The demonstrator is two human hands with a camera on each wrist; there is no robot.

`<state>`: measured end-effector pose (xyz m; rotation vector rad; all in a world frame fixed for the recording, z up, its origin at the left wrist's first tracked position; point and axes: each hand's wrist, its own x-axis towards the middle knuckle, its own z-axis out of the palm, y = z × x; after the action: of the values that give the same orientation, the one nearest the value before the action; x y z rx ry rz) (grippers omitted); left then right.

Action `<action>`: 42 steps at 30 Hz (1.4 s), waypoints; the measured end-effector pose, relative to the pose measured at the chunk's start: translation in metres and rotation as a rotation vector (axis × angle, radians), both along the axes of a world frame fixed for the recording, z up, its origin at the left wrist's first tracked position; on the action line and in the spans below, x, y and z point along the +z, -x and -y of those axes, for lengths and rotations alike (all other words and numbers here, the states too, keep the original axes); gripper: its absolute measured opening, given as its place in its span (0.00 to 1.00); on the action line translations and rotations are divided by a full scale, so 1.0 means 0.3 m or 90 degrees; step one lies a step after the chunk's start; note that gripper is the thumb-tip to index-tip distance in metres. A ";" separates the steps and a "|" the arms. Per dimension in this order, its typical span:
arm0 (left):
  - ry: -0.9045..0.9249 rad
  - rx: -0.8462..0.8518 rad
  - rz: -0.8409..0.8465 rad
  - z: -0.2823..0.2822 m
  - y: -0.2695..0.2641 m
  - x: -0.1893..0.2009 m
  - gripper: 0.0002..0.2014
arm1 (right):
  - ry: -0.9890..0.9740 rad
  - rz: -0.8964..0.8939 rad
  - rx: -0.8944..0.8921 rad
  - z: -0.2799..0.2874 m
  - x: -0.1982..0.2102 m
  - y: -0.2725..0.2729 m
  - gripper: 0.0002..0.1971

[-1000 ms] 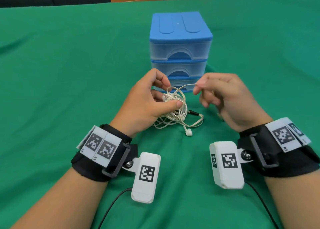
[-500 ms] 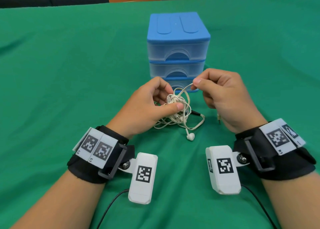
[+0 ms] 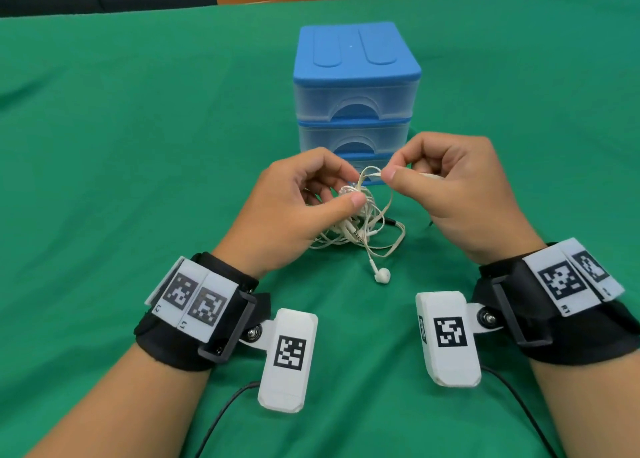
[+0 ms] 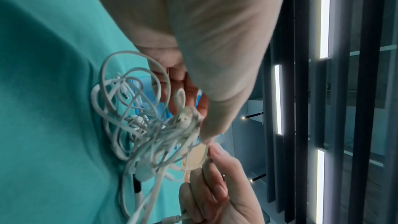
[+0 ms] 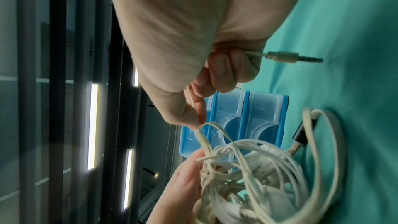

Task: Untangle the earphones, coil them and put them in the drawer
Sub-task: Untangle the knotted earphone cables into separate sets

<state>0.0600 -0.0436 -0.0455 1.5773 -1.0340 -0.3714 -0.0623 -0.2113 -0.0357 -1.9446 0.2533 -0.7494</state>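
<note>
A tangled bundle of white earphones [image 3: 353,222] hangs just above the green table, in front of the blue drawer unit [image 3: 355,87]. My left hand [image 3: 304,201] pinches the knot of the bundle [image 4: 185,118] between thumb and fingers. My right hand [image 3: 440,184] pinches a loop of cable [image 3: 372,173] pulled up from the knot, and its curled fingers also hold the cable end with the jack plug [image 5: 293,57]. One earbud [image 3: 382,276] dangles onto the cloth. All three drawers look closed.
A green cloth [image 3: 138,146] covers the table all round the drawer unit. A dark plug [image 5: 301,135] lies by the bundle. Black cables [image 3: 221,419] trail from the wrist cameras toward me.
My right hand has moved left and closer to my left hand, shortening the pulled-out loop. The bundle stays in my left hand and the dangling earbud has dropped slightly.
</note>
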 end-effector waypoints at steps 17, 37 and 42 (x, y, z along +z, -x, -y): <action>-0.016 0.021 0.015 -0.004 -0.023 -0.016 0.12 | 0.024 -0.020 0.034 0.014 0.011 0.021 0.04; -0.018 0.010 -0.025 -0.003 -0.027 -0.023 0.10 | -0.007 -0.121 0.045 0.031 -0.029 0.003 0.06; -0.001 -0.021 -0.042 -0.002 -0.018 -0.018 0.13 | -0.029 -0.122 0.063 0.029 -0.031 0.002 0.05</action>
<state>0.0654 -0.0430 -0.0510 1.5407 -1.0111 -0.4440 -0.0630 -0.2200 -0.0450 -1.9715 0.2855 -0.4885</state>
